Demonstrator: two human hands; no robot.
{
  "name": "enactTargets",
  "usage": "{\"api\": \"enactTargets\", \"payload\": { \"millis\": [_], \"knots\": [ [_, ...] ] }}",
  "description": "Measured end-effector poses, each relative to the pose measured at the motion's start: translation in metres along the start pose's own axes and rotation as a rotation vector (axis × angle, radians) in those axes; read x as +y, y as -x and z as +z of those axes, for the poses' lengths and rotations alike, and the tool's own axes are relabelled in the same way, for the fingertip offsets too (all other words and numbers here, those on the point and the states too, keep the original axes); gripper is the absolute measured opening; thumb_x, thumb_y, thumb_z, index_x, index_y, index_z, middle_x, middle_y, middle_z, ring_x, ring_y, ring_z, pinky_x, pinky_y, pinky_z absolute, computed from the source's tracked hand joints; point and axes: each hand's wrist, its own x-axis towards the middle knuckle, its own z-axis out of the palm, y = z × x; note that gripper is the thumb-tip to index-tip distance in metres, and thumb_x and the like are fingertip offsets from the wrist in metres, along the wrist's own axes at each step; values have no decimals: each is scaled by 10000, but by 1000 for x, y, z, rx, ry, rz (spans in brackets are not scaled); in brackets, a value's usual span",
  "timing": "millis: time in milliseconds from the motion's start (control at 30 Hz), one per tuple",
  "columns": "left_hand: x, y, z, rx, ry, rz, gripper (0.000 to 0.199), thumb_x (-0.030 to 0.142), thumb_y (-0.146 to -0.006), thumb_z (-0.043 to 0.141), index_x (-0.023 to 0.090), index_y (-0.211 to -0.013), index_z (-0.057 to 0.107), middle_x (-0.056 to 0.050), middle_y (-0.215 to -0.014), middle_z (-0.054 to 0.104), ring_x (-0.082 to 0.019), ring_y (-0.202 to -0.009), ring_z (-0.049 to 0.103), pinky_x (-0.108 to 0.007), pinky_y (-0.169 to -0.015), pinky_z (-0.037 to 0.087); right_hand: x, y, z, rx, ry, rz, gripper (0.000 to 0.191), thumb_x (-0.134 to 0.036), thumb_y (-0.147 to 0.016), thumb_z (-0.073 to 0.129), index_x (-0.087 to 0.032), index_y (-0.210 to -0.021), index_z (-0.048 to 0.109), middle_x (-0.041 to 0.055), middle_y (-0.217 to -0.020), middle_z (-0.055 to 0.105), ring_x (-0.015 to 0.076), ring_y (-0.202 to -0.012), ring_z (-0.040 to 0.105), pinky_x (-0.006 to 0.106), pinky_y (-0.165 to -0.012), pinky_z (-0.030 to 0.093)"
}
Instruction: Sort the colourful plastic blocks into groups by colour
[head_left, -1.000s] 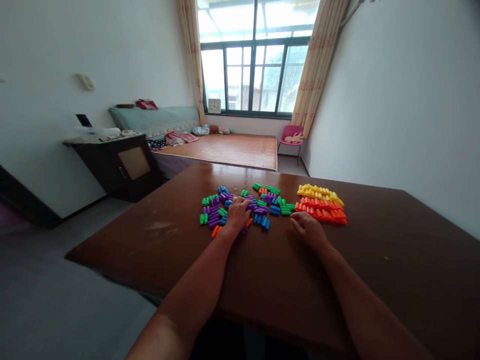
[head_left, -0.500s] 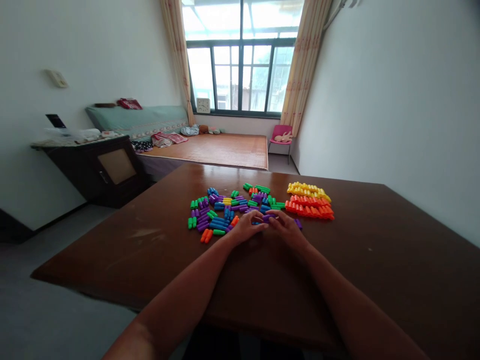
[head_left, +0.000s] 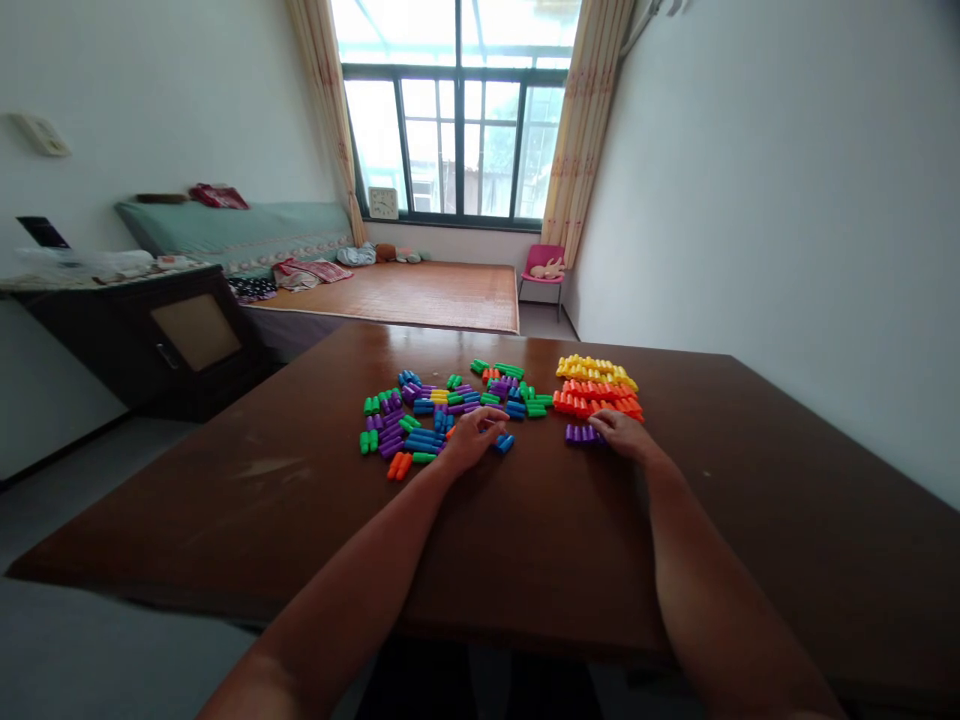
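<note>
The worktop [head_left: 225, 530] is dark brown and smooth, its sheen bright at the far edge and pale scuffs on its left side. Beyond it, the bed [head_left: 420, 290] carries a tan mat with a fine, woven-looking surface. A dark cabinet [head_left: 112, 320] with a pale door panel is at the left.

On the worktop, a loose scatter of mixed blocks [head_left: 444, 420], short rounded plastic cylinders in green, purple, blue, orange and yellow, lies ahead of and around the left hand [head_left: 474, 438]. To its right, well apart, ridged yellow rows [head_left: 598, 371] run behind orange rows [head_left: 598, 400], both just beyond the right hand [head_left: 624, 434].

The two hands are well apart. The left one, fingers bent, reaches over the scatter's near edge; whether it grips anything cannot be told. The right one's bent fingertips meet the right end of a short purple row [head_left: 580, 435] nearer than the orange; how firmly is unclear. A small blue block [head_left: 505, 443] lies just beside the left fingers.
</note>
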Motion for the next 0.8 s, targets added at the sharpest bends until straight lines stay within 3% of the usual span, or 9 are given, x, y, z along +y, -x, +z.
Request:
{"api": "enactTargets", "payload": {
  "millis": [133, 233, 367, 433, 533, 667, 800],
  "knots": [
    [2, -4, -7, 76, 7, -5, 224, 337, -819, 608, 155, -934, 673, -50, -847, 705, -175, -749, 679, -253, -594, 535, 2, 2, -2, -45, -141, 13, 335, -496, -770, 642, -208, -933, 688, 44, -896, 710, 188, -827, 652, 289, -745, 499],
    [1, -9, -18, 214, -110, 19, 179, 280, -830, 593, 162, -933, 681, -43, -836, 712, -178, -769, 680, -276, -659, 547, 7, 1, 1, -110, -194, -38, 408, -451, -652, 764, -209, -970, 681, 53, -992, 701, 202, -914, 654, 303, -806, 512],
    [-2, -14, -33, 387, -370, 69, 205, 147, -845, 527, 161, -981, 680, -76, -1002, 711, -189, -900, 668, -338, -851, 530, 1, 0, 6, 1, -74, -101, 446, -488, -659, 753, -197, -990, 684, 87, -1039, 672, 235, -939, 639, 354, -835, 508],
    [-5, -14, -35, 345, -543, 107, 260, 136, -864, 505, 164, -1065, 667, -92, -1082, 697, -209, -1017, 639, -373, -951, 487, -10, 1, 9, 119, -49, -140, 467, -533, -724, 686, -185, -1036, 670, 108, -1074, 655, 237, -933, 631, 362, -830, 504],
    [-10, -11, -32, 132, -787, 170, 332, 214, -889, 533, 172, -1207, 617, -106, -1202, 656, -242, -1162, 565, -408, -1033, 428, -32, 6, 19, 223, -25, -203, 402, -493, -824, 582, -177, -1062, 650, 111, -1050, 651, 229, -904, 629, 354, -801, 501],
    [-14, -6, -26, -69, -930, 175, 343, 292, -872, 595, 191, -1197, 633, -95, -1174, 661, -255, -1160, 551, -407, -1018, 432, -55, 16, 42, 154, 12, -325, 278, -394, -868, 532, -207, -1041, 645, 86, -1063, 643, 208, -885, 630, 329, -767, 494],
    [-8, -4, -24, -63, -873, 181, 229, 285, -881, 586, 218, -1072, 693, -68, -1082, 677, -233, -1060, 588, -386, -973, 451, -67, 23, 56, 92, -44, -440, 241, -350, -888, 502, -219, -1034, 641, 69, -1052, 630, 187, -879, 626, 325, -790, 494]
  ]
}}
